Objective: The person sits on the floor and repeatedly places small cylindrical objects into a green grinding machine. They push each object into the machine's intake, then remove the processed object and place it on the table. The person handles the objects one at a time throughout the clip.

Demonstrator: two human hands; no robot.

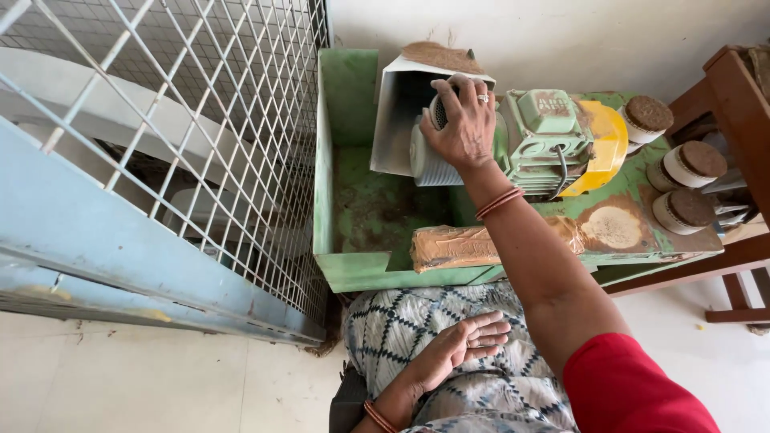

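Now I am pressing my right hand [465,128] on the grey ribbed end of the green electric motor [513,144].

My right hand is curling over the round ribbed cap, fingers bent and gripping it from above, and a ring is showing on one finger. The motor is sitting on the worn green metal machine table [353,216], right beside a grey metal chute [397,120] with brown fibre on top. My left hand [465,341] is lying open and flat on my lap, palm up, holding nothing. A long brown taped block [481,244] is lying on the table edge near me. Three white spools with brown fibre tops [682,172] are standing past the yellow guard [601,144]. A white wire mesh guard [200,120] is standing to the left.
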